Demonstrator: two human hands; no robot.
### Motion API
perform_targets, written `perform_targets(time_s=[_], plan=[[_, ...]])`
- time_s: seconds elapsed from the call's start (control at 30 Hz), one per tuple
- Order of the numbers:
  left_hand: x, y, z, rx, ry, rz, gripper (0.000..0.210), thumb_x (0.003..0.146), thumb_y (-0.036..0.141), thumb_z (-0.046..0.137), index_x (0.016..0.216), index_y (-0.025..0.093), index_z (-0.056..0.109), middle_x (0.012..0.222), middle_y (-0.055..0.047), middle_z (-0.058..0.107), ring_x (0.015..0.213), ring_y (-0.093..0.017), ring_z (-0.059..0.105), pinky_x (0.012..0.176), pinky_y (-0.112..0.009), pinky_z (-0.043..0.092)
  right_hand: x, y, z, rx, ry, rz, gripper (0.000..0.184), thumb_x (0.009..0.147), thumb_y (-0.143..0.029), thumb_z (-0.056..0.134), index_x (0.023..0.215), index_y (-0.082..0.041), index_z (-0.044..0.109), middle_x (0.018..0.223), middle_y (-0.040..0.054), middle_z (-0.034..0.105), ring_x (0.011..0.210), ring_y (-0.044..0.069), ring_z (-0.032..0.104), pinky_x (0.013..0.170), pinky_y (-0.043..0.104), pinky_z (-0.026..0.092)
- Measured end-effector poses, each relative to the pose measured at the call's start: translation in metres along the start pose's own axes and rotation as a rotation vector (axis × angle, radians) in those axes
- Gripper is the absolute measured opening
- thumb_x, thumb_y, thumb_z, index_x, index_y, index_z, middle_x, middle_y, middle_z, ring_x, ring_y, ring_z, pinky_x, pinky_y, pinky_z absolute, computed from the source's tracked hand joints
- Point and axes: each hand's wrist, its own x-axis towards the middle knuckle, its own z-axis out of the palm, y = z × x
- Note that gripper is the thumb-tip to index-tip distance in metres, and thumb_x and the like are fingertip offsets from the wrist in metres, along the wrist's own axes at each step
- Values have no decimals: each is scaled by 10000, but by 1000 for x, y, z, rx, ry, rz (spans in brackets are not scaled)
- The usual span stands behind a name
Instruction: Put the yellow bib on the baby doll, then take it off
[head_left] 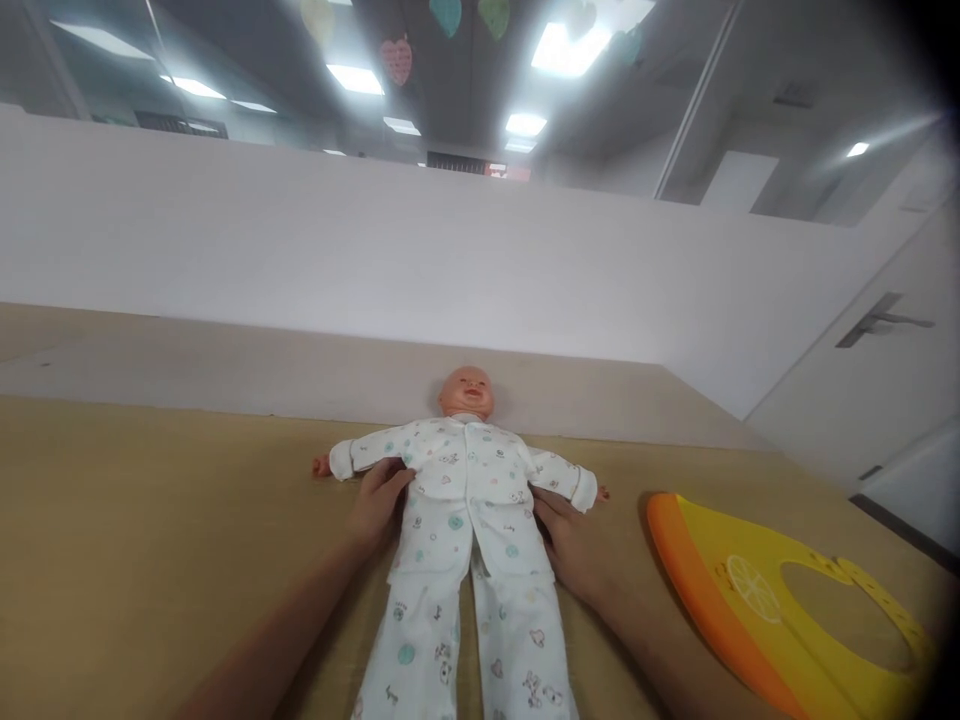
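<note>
A baby doll [469, 480] lies on its back in the middle of the table, head away from me and arms spread wide. It wears a white printed jacket and matching trousers [420, 640]. Under the doll's arm on the left, my left hand [381, 500] grips the side of its chest, thumb against the jacket. On the other side my right hand [566, 535] holds the chest just below the arm. Some fingers of both hands are hidden behind the sleeves and body. The lower ends of the trousers fall outside the view.
A yellow and orange silicone bib [757, 590] with a neck opening lies on the wooden table [172, 500] at the right. Behind the doll runs a pale strip [225, 365] along a white wall [337, 240]. A door handle [877, 320] shows at the far right.
</note>
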Motion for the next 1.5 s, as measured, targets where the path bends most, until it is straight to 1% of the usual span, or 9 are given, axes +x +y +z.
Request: perform_targets(time_s=[0.17,0.33,0.53,0.8,0.93,1.03,1.13,1.3,1.5], plan=[[7,-3,-15,327,-126,125,294,758,436,583,906,191,650,988,-59,698,993,-259,621,908,-388,457,11,19,10,-57,49,5,430,911,-206,407,1323,-126,505,1369,130,505,1250,242,486,1049,401,398],[5,-5,-18,412,-122,179,284,804,395,527,984,200,627,1050,-61,692,1028,-238,622,946,-390,456,18,38,12,-45,84,60,361,904,-208,393,1194,-126,593,1172,110,642,1100,238,583,955,412,462],[-2,-6,-16,452,-120,225,264,831,334,483,1024,203,606,1064,-49,685,1028,-207,621,946,-366,464,11,45,17,6,111,25,391,908,-256,385,1193,-100,602,1235,138,610,1166,244,552,995,431,446],[-6,-10,-16,477,-51,317,188,807,254,497,989,208,510,958,-45,659,900,-194,641,846,-357,509,10,40,12,39,89,31,394,893,-245,393,1185,-96,611,1221,143,612,1144,231,564,991,411,458],[-13,-6,-17,608,-17,481,248,814,199,479,1062,205,493,896,-27,635,823,-188,623,788,-352,513,8,34,7,42,70,28,383,879,-228,415,1191,-123,611,1244,135,602,1174,231,547,1023,424,430],[-19,-2,-15,729,-67,674,402,852,148,419,1246,211,470,986,-49,642,931,-197,609,849,-356,497,7,27,5,85,65,30,360,868,-225,437,1168,-142,619,1262,124,595,1203,234,528,1046,431,405],[-21,0,-14,838,-121,790,450,882,116,353,1298,222,488,1118,-82,627,1088,-222,561,937,-377,460,7,18,5,184,128,85,295,879,-231,430,1070,-157,643,1155,113,647,1119,231,572,991,415,442],[-18,-4,-16,908,-152,772,430,881,117,353,1244,204,567,1110,-91,641,1105,-241,550,964,-400,452,9,5,8,410,273,191,275,932,-354,408,885,-184,619,916,80,677,858,211,621,795,355,497],[-17,-6,-17,897,-151,779,423,875,105,353,1213,188,594,1141,-86,656,1112,-227,565,972,-379,456,10,2,11,485,193,203,320,949,-411,380,897,-194,609,917,74,677,858,213,625,787,335,485]])
